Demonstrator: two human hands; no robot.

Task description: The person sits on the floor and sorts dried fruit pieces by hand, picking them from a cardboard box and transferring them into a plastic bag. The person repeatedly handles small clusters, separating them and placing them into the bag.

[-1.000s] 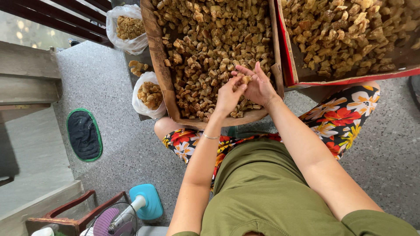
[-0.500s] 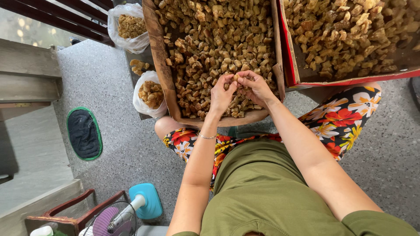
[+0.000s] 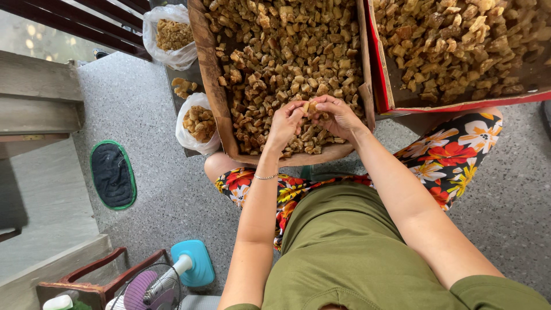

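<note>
Both hands have dropped a little lower in the frame than they were half a second ago, and they now meet just above the near edge of the cardboard tray (image 3: 212, 86) in the upper middle of the frame. The left hand (image 3: 285, 123) and the right hand (image 3: 338, 117) press together, fingertips touching, pinched on a small tan chunk (image 3: 312, 107) between them. A second ago the right hand's fingers were spread wider; now they curl in tight. A thin bracelet (image 3: 265, 177) circles the left wrist.

The tray is heaped with golden-brown dried pieces (image 3: 287, 51) and rests against the person's knees, which are covered by flowered shorts (image 3: 447, 155). A second box with a red rim (image 3: 459, 106) fills the upper right of the frame, also loaded with the same pieces. At the upper left, two clear plastic bags (image 3: 172, 34) hold more of them, one above the other beside the tray.

The floor (image 3: 149, 126) is grey speckled stone. A dark mat with a green border (image 3: 113, 175) lies at the left of the frame beside a concrete step (image 3: 34, 97). At the lower left stand a small fan with a turquoise base (image 3: 192, 261) and a wooden stool frame (image 3: 86, 281).
</note>
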